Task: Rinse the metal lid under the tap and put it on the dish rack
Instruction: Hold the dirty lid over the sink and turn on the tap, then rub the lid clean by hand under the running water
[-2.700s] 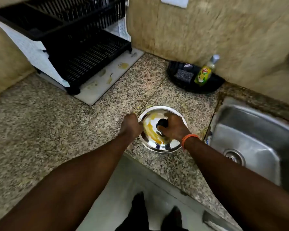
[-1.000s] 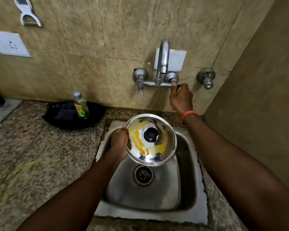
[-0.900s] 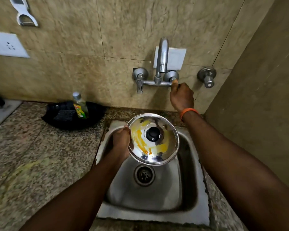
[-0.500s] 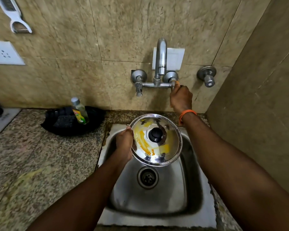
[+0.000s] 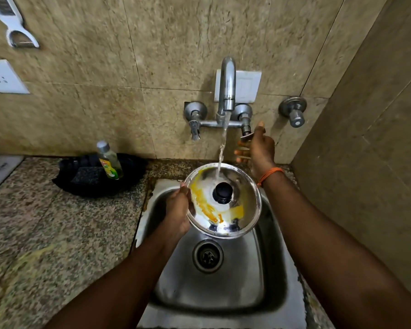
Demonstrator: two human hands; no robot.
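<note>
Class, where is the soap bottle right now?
The soap bottle stands in a black tray on the counter, against the wall, left of the sink.

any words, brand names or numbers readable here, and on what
None can be read.
Dish soap bottle: a yellow and green label with a red patch of print, too small and blurred to make out.
White mat at the left edge: dark marks, too blurred to read.
Metal lid, tap, wall socket: no lettering visible.
</note>
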